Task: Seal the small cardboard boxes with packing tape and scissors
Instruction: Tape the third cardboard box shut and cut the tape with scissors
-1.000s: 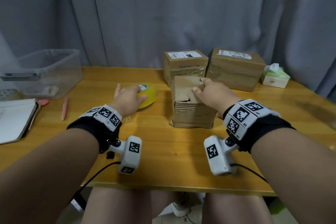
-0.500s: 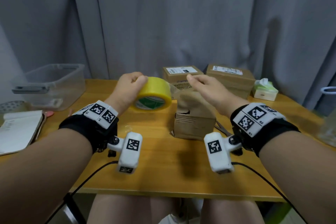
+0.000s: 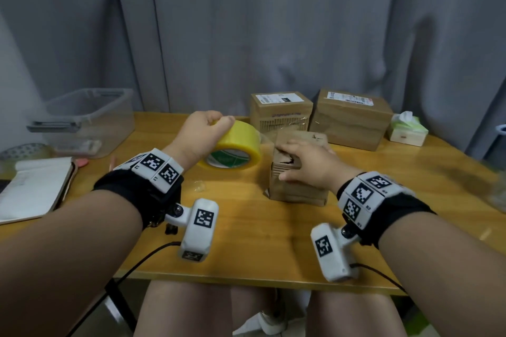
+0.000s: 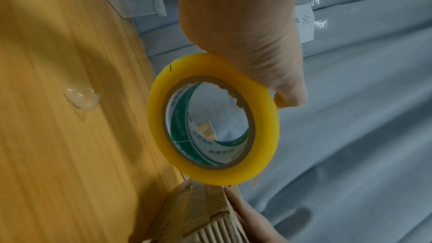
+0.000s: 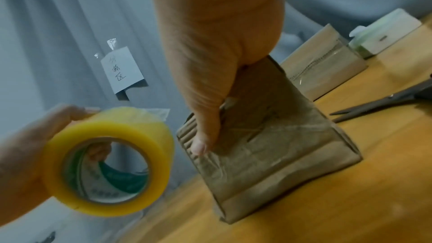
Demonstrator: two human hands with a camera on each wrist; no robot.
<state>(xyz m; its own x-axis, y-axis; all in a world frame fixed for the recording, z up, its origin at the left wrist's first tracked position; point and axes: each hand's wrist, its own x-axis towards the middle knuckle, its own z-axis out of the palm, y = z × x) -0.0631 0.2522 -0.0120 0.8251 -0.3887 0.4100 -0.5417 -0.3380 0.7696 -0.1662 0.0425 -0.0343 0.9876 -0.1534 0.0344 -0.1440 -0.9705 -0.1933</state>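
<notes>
A small brown cardboard box (image 3: 298, 191) stands mid-table. My right hand (image 3: 301, 156) lies across its top with flat fingers, and the thumb (image 5: 201, 143) presses on its upper side wall. The box (image 5: 280, 145) carries wrinkled clear tape. My left hand (image 3: 219, 124) grips a yellow packing tape roll (image 3: 235, 148) from above, held in the air just left of the box. A short clear strip (image 5: 158, 112) trails off the roll (image 5: 110, 162) toward the box. The roll (image 4: 215, 117) is seen edge-on in the left wrist view. Dark scissors (image 5: 385, 99) lie on the table right of the box.
Two taped boxes (image 3: 280, 112) (image 3: 351, 117) stand at the back, with a tissue box (image 3: 406, 128) to their right. A clear plastic bin (image 3: 87, 117) and an open notebook (image 3: 32, 186) sit at the left. A crumpled tape scrap (image 3: 198, 186) lies on the wooden table (image 3: 246, 241).
My left hand lifted the roll off the table and now holds it lower, beside the box. My right hand drew out the tape end and has come down flat on the box top.
</notes>
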